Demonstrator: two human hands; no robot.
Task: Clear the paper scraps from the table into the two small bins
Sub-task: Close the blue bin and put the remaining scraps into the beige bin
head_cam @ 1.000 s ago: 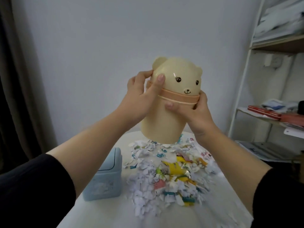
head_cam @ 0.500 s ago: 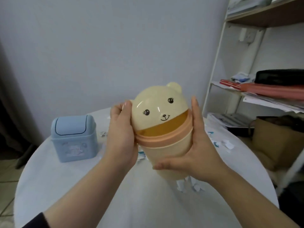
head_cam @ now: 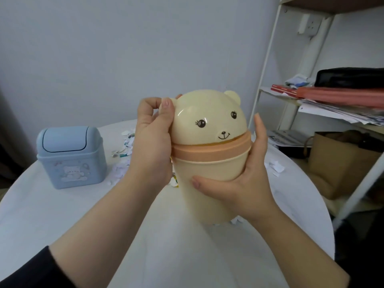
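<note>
I hold a cream bear-shaped bin (head_cam: 209, 154) with a peach collar above the round white table (head_cam: 62, 221). My left hand (head_cam: 152, 142) grips its left side, fingers curled at the bear's ear and domed lid. My right hand (head_cam: 245, 179) cups the body from the right, thumb across the front and fingers up along the side. A small blue swing-lid bin (head_cam: 71, 156) stands upright on the table at the left. Paper scraps (head_cam: 124, 154) lie between the blue bin and my left hand, and a few more scraps (head_cam: 275, 166) show to the right of the bear bin.
A white metal shelf unit (head_cam: 268, 84) stands at the right, holding red folders (head_cam: 332, 94), loose papers and a black case. A brown paper bag (head_cam: 340, 161) sits below it. A plain wall is behind the table.
The view has swung down and left since a second ago, and the bear bin has come lower, over the table. In the last half second my left fingers moved up onto the lid.
</note>
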